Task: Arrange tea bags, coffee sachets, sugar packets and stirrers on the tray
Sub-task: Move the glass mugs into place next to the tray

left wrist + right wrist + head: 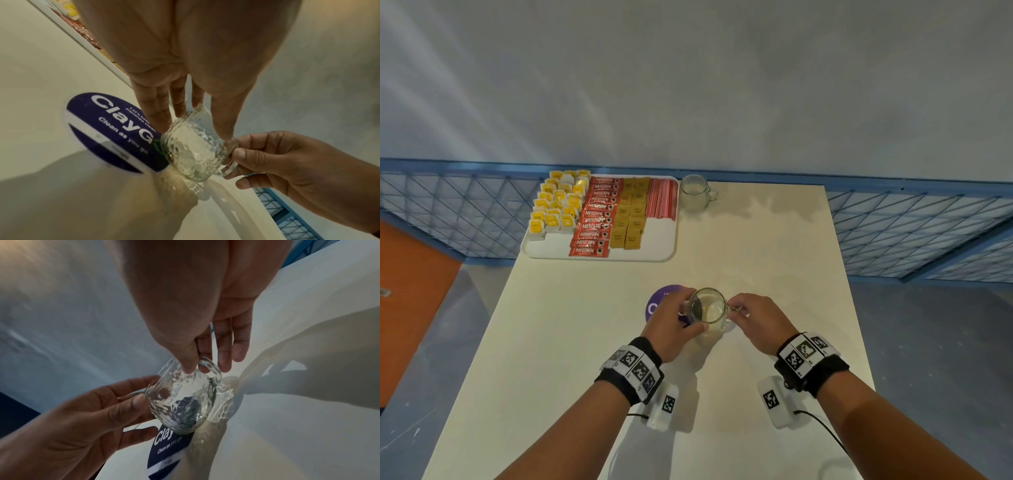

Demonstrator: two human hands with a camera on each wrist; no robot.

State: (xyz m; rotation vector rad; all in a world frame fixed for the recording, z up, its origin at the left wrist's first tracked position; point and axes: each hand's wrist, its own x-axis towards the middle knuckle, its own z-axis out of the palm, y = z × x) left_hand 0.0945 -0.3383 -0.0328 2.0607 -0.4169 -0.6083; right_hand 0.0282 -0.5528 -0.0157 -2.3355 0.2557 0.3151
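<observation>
A white tray (654, 253) sits at the table's far left with rows of yellow tea bags (556, 205), red coffee sachets (597, 217), brown sugar packets (631, 214) and red-striped stirrers (661, 198). Near the middle of the table both hands hold a clear textured glass mug (708, 309). My left hand (674, 322) wraps the mug's body (191, 151) with fingers and thumb. My right hand (748, 317) pinches the mug's handle (211, 368) between thumb and fingers. The mug hovers at the edge of a round purple sticker (107, 128).
A second glass mug (695, 193) stands just right of the tray at the far edge. The cream table (774, 260) ends in a blue mesh fence (911, 233) behind and on both sides. An orange floor patch (410, 291) lies to the left.
</observation>
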